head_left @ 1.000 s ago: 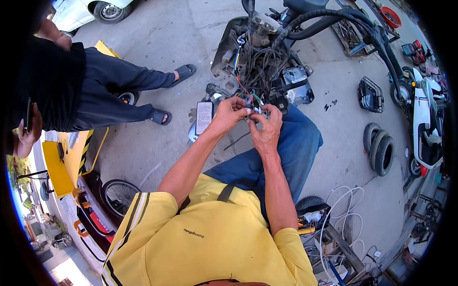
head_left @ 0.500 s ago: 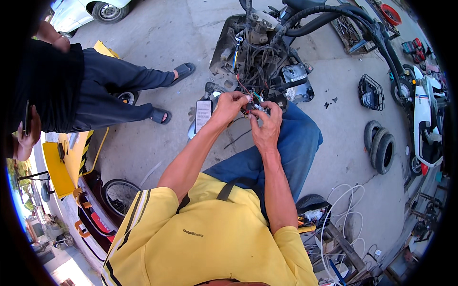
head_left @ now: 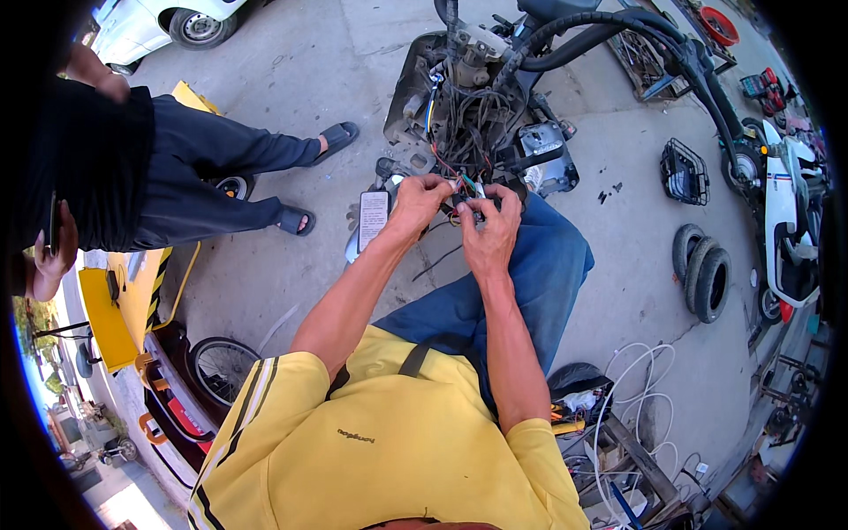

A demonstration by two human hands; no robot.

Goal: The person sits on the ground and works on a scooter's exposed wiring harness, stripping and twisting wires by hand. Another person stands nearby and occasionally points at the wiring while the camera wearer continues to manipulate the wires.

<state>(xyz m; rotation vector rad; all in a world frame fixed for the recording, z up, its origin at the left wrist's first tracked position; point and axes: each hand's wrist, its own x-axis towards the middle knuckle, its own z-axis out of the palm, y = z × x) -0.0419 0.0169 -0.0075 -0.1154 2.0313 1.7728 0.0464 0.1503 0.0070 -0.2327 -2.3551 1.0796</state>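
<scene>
My left hand (head_left: 417, 205) pinches thin coloured wires with thumb and forefinger. Beside it, my right hand (head_left: 490, 234) has its thumb and fingers closed on the same bunch, around a small dark piece that looks like a connector. The wires (head_left: 469, 180), red and green among them, come out of the opened front of a scooter (head_left: 477, 115), where black cables lie bare. Which wire sits in which hand is partly hidden by my fingers. Just left of my left hand, a phone (head_left: 373, 215) with a lit screen of text rests by the scooter.
Another person (head_left: 177, 168) stands at the left, holding a phone. Black handlebar tubing (head_left: 601, 31) arches at the upper right. Farther right are a wire basket (head_left: 685, 172), several tyres (head_left: 702, 269) and a white scooter (head_left: 791, 225). White hose (head_left: 654, 375) coils at the lower right.
Both hands stay at the wire bunch, with small finger shifts. A pale piece shows more clearly between them. The view has shifted slightly.
</scene>
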